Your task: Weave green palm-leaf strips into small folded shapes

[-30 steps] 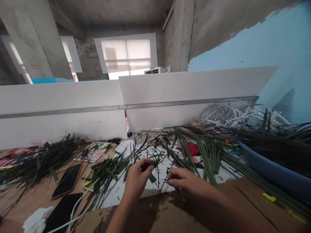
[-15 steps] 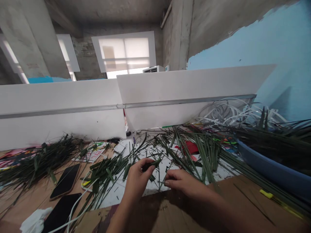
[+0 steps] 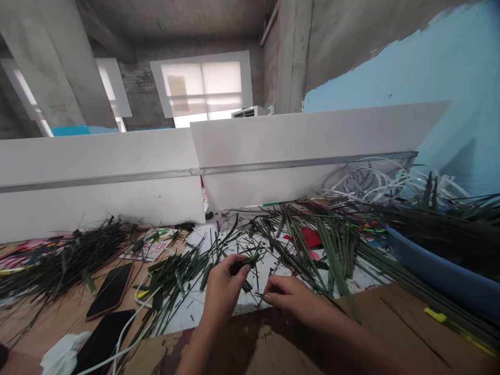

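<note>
"While the left hand (image 3: 230, 276) pinches a folded green leaf (image 3: 253, 260), what is the right hand (image 3: 283, 294) doing?"

"Its thumb and fingertips are drawn together, just beside the left; whether they grasp a thin strip, I can't tell."

"Where is that folded leaf?"

"Above the white sheet (image 3: 172, 320), near the middle of the tabletop's near edge, behind the cardboard (image 3: 250, 349)."

"Any containers?"

"One, a blue basin (image 3: 441, 271) at the right edge, with long dark-green leaves (image 3: 449, 234) heaped inside, some rising above its rim. How deep they go is hidden."

"And elsewhere?"

"White coiled strips (image 3: 367, 182) by the far right corner; two phones (image 3: 110, 290) and a crumpled tissue (image 3: 62, 354) toward the near left corner."
</note>
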### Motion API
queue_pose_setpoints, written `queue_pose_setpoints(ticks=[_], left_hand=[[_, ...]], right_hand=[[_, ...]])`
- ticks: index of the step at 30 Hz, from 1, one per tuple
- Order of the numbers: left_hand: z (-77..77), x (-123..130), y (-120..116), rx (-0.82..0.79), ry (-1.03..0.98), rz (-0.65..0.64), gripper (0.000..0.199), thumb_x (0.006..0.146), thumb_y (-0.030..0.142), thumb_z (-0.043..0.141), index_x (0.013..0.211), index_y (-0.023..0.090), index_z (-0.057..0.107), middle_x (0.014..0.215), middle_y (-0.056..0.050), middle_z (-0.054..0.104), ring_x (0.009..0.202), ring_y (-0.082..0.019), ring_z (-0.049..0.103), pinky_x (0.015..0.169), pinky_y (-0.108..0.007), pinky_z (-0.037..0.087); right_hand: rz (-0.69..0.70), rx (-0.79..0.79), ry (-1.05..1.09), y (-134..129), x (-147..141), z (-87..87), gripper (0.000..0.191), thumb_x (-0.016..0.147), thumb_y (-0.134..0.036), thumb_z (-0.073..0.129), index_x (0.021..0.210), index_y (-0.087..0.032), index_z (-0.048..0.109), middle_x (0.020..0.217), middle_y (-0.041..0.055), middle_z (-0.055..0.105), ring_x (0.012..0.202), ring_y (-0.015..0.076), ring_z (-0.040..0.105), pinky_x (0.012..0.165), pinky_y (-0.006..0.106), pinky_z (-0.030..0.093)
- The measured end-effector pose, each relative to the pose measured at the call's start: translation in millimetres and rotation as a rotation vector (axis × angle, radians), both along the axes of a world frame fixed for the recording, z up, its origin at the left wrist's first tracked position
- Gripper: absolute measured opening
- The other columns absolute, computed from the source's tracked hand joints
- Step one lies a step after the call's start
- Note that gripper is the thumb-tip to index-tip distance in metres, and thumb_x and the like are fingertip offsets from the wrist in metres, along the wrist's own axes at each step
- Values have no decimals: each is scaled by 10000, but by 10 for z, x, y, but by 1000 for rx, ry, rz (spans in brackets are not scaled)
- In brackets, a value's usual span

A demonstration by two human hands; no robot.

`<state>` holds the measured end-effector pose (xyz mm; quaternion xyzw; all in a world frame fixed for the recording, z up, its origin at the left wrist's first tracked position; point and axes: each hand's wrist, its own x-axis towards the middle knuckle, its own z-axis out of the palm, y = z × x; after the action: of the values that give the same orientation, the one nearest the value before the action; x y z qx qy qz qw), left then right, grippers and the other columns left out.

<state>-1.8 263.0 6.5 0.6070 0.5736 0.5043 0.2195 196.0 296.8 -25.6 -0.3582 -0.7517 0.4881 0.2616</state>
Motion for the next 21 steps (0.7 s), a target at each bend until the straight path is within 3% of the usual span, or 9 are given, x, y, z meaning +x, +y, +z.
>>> queue_pose_setpoints(ticks=[10, 18, 21], left_hand=[[-10, 80, 3, 6, -131, 13, 222, 802, 359, 668, 930, 192, 738, 892, -42, 768, 822, -224, 662, 755, -321, 491], [-13, 101, 15, -17, -238, -42, 255, 763, 370, 697, 921, 174, 741, 896, -67, 765, 851, -242, 658, 787, -336, 488], [-19, 72, 28, -9, -268, -16, 270, 744, 381, 712, 911, 170, 734, 872, -64, 759, 820, -235, 652, 763, -329, 491]], right_hand=[[-37, -104, 83, -47, -85, -79, 155, 864, -324, 603, 775, -207, 553, 691, 23, 604, 619, 176, 555, 548, 270, 379], [-104, 61, 70, -20, -91, -93, 174, 830, -295, 609, 697, -196, 556, 677, 7, 596, 685, 177, 541, 615, 280, 365], [-74, 18, 85, 13, -45, -82, 144, 816, -303, 625, 729, -195, 587, 698, 12, 615, 686, 181, 559, 607, 281, 366]])
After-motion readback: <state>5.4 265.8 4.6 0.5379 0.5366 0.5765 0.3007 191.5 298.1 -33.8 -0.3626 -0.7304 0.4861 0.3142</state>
